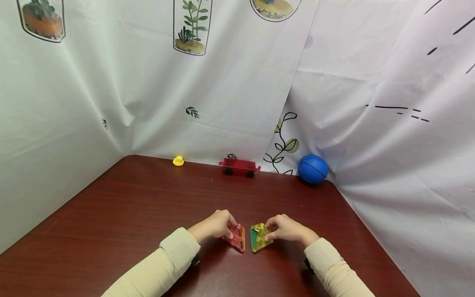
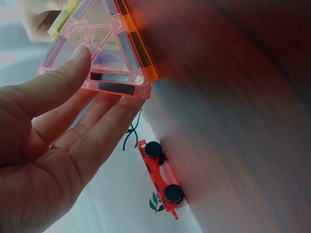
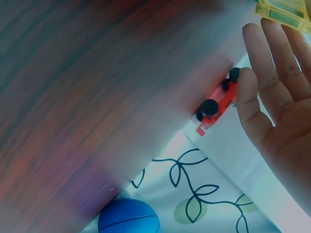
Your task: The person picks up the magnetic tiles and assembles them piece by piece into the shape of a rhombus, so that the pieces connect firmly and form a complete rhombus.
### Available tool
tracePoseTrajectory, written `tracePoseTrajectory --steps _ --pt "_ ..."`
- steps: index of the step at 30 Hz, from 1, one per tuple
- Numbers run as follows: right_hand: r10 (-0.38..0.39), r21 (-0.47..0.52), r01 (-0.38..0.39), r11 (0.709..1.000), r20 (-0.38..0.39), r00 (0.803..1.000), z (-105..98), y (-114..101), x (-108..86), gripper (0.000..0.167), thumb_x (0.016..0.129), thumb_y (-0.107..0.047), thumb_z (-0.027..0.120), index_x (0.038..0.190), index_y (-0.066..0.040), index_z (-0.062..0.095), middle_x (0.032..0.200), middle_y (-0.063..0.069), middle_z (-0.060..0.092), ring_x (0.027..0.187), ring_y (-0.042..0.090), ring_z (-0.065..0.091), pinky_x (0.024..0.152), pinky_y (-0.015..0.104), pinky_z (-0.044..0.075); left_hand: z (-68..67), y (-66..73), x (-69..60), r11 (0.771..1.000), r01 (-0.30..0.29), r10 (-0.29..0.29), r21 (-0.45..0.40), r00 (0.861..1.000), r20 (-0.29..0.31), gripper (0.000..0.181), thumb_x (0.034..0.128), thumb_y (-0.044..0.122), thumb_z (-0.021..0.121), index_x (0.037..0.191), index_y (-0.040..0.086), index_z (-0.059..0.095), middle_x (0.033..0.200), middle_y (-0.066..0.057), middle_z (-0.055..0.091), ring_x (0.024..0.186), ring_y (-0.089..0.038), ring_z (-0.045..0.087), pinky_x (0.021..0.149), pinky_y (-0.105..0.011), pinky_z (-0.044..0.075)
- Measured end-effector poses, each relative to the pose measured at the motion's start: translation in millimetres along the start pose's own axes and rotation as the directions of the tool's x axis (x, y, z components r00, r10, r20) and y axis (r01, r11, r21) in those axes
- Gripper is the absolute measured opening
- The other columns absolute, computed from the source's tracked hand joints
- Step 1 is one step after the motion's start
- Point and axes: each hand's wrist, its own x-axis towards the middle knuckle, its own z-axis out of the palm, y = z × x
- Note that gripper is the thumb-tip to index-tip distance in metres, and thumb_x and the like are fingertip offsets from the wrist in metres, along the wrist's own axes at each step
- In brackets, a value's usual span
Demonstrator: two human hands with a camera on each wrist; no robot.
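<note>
My left hand pinches a pink see-through triangular magnetic tile, thumb on one face and fingers behind it. An orange tile sits along its edge, and together they stand on the table as a small angled shape. Across a narrow gap, my right hand pinches a similar shape between thumb and fingers. It has a yellow tile and a green tile. Only a yellow edge of it shows at the top of the right wrist view, where the thumb is out of sight.
The dark red-brown table meets white printed cloth at the back and sides. Along the back edge stand a yellow rubber duck, a red wheeled toy wagon and a blue ball.
</note>
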Motion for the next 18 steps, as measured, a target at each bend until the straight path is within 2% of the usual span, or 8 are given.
tracePoseTrajectory --steps 10,18 --pt "-0.013 -0.026 0.013 1.000 -0.001 1.000 2.4 -4.9 6.2 0.028 0.071 -0.027 0.071 0.089 -0.008 0.063 0.076 -0.007 0.057 0.063 0.004 0.049 0.056 0.022 0.043 0.4 -1.4 0.6 1.000 0.009 -0.009 0.022 1.000 0.002 0.027 0.0602 0.006 0.077 0.086 0.007 0.069 0.079 -0.001 0.064 0.079 -0.016 0.054 0.068 -0.030 0.044" --pt "-0.024 0.001 0.024 1.000 0.006 1.000 5.4 -6.2 12.0 0.025 0.070 -0.025 0.072 0.086 -0.007 0.063 0.073 -0.007 0.060 0.064 0.005 0.054 0.057 0.022 0.044 2.3 -2.5 1.3 1.000 -0.014 0.014 0.001 1.000 -0.001 0.022 0.0593 0.005 0.077 0.080 0.007 0.069 0.070 0.003 0.063 0.070 -0.010 0.053 0.062 -0.025 0.044"
